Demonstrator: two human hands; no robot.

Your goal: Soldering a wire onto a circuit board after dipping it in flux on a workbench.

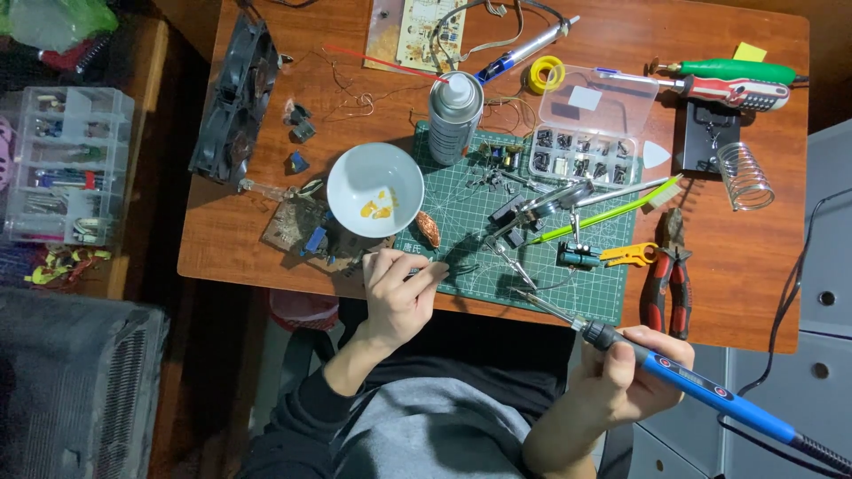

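My right hand (632, 377) grips a blue soldering iron (701, 390), its metal tip (541, 306) pointing up-left over the near edge of the green cutting mat (461, 217). My left hand (401, 288) rests at the mat's near left corner, fingers pinched on thin dark tweezers (457, 269). A helping-hands clamp stand (541, 208) with a small black part sits on the mat just beyond both hands. A white bowl (374, 189) with yellow bits stands left of the mat.
On the wooden table: a grey spray can (454, 115), a clear parts box (586, 133), red pliers (666, 279), screwdrivers (732, 80), a coil iron stand (744, 176), a black fan (232, 98), circuit boards (306, 232). A parts organiser (62, 164) stands left.
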